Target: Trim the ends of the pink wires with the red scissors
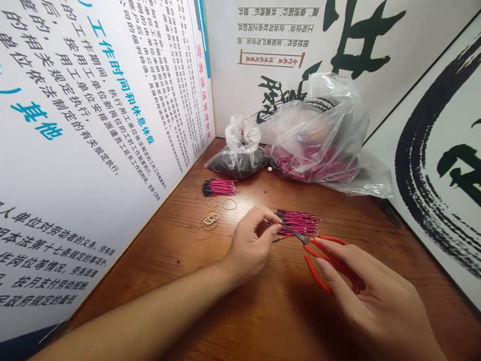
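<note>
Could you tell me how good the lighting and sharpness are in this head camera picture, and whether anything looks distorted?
In the head view, the light is soft and even, with a dark shadow on the wooden table under the right hand; the plastic bag shows bright glare; the wide lens makes the printed boards lean inward; nothing looks clearly motion-blurred.

Wire bundles (296,223) lie on the table (158,250) — rubber bands (208,223) left, plastic bags (311,140) behind, seemingly in the corner (214,140).

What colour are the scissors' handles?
The scissors' handles are bright red, best seen in the head view.
</note>
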`<state>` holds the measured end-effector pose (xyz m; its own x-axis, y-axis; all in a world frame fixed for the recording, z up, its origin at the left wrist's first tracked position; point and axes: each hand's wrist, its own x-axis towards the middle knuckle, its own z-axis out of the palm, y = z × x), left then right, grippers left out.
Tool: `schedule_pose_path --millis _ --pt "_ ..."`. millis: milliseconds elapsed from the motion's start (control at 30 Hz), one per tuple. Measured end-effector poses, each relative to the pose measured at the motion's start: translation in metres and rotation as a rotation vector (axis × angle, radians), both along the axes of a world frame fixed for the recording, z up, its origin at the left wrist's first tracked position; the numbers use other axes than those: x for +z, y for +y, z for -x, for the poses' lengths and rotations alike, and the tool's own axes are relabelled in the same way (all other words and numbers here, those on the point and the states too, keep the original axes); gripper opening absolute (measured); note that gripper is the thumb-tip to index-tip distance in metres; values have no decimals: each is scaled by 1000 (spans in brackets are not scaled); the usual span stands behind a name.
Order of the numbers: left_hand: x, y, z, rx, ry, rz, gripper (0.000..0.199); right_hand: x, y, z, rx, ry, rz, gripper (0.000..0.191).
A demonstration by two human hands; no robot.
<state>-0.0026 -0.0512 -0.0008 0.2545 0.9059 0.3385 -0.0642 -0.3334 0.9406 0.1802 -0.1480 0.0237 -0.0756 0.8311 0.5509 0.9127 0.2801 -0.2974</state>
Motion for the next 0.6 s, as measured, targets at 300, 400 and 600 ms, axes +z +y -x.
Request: schedule_pose_path --millis 300,400,600 --pt "-1 1 1 -1 9 -23 5 -1 1 1 21 48 66 23" --pt "-2 1 0 -15 7 -2 5 -1 2 0 19 47 70 23" --pt "-4 0 -2 -101 -87 156 6 2 2 2 31 88 82 22"
